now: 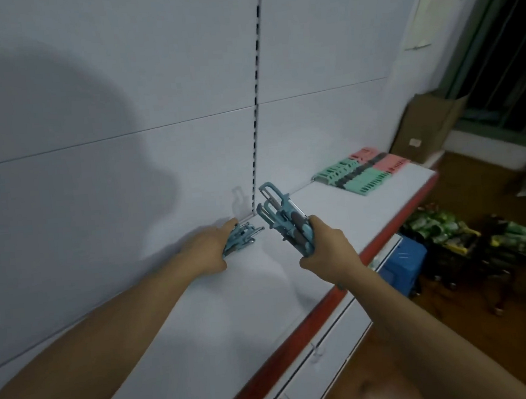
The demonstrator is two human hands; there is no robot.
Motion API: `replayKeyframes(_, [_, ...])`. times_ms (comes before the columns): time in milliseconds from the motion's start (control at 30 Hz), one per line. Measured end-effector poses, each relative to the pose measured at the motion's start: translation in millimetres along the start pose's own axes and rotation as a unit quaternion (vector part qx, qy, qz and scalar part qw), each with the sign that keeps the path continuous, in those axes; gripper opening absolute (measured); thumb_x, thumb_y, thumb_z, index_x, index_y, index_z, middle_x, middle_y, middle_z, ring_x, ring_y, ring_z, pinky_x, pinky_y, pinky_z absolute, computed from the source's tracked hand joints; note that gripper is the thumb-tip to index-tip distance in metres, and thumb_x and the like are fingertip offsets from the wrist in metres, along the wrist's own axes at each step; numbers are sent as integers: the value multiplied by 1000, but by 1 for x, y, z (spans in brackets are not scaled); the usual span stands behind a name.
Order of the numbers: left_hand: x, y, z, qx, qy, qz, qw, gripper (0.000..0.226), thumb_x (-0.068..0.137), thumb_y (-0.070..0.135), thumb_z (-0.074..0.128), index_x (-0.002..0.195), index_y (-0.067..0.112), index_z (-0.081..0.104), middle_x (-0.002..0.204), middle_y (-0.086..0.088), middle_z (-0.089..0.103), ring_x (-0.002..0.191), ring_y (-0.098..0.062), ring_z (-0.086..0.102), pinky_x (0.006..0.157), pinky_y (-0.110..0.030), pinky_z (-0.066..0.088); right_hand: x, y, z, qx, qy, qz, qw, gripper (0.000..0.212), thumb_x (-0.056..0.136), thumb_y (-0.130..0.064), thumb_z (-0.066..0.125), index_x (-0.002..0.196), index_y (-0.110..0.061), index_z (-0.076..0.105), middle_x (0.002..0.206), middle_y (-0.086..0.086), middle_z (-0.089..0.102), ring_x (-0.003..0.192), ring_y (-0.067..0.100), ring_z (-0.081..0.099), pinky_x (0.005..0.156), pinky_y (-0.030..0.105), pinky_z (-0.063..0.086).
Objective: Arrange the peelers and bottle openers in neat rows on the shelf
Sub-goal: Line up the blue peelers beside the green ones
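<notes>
- The white shelf runs from the lower left to the middle right of the frame, with a red front edge. Behind it stands a pale back panel, split by a slotted upright strip.
- At the shelf's far end, middle right, green, pink and dark packs lie in tight rows. A cardboard box stands beyond them.
- On the floor at the right are a blue stool and trays of green packaged goods, blurred.
- A broad shadow covers the panel's left half. Nothing lies on the shelf between the two hands.
- The left hand, centre frame, rests on the shelf at the foot of the panel.
- The left bunch of peelers lies on the shelf by the panel, sticking out from under this hand on its right side. The forefinger lies stretched along the bunch's top. The other fingers are hidden, so I cannot tell whether they clamp it.
- The right hand, just right of centre, is raised above the shelf. Its fingers are curled tight round the handles of the right bunch of peelers.
- The left bunch's long axis runs lower left to upper right, metal ends pointing right.
- The right bunch's long axis tilts up and left, with the blue Y-shaped heads uppermost, near the foot of the strip.
</notes>
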State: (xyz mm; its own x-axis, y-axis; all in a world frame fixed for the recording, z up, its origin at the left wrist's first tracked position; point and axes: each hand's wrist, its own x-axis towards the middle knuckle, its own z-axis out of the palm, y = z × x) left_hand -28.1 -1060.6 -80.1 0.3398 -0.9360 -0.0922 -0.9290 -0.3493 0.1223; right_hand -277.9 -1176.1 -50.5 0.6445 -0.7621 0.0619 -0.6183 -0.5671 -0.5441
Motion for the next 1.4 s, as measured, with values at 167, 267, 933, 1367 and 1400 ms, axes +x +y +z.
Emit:
replayKeyframes(167, [51, 8, -3, -1, 30, 38, 999, 87, 80, 17, 71, 155, 22, 28, 138, -8, 57, 120, -30, 57, 93, -37, 49, 61, 28, -4, 13, -13, -1, 1000, 49, 68, -18, 75, 104, -30, 44, 87, -5, 63, 71, 19, 61, 63, 43, 58])
replayKeyframes(267, [74, 20, 1, -1, 47, 52, 998, 87, 81, 21, 70, 158, 19, 28, 139, -10, 56, 121, -30, 57, 100, -36, 48, 87, 41, -4, 18, -20, -5, 1000, 49, 68, -17, 76, 104, -29, 45, 86, -7, 63, 70, 17, 61, 60, 39, 56])
replayKeyframes(933, [192, 190, -12, -897, 11, -43, 440, 54, 92, 31, 62, 142, 10, 57, 140, -17, 62, 128, -29, 61, 97, -42, 55, 203, 91, -56, 376, -184, -168, 893, 44, 98, -7, 61, 136, -17, 40, 119, 8, 65, 112, 18, 66, 92, 34, 55])
replayKeyframes(1367, [255, 211, 7, -811, 100, -36, 575, 29, 87, 20, 75, 115, 13, 76, 118, -20, 73, 110, -36, 70, 84, -40, 60, 255, 173, -81, 131, -141, -281, 940, 41, 98, -31, 62, 136, -28, 48, 121, -7, 52, 116, 8, 48, 100, 26, 43])
replayKeyframes(1400, [258, 211, 9, -807, 100, -42, 580, 28, 86, 21, 76, 113, 15, 77, 117, -18, 74, 108, -36, 71, 84, -40, 60, 258, 178, -82, 162, -150, -274, 936, 35, 100, -22, 60, 134, -26, 51, 120, -6, 56, 113, 7, 52, 95, 22, 44])
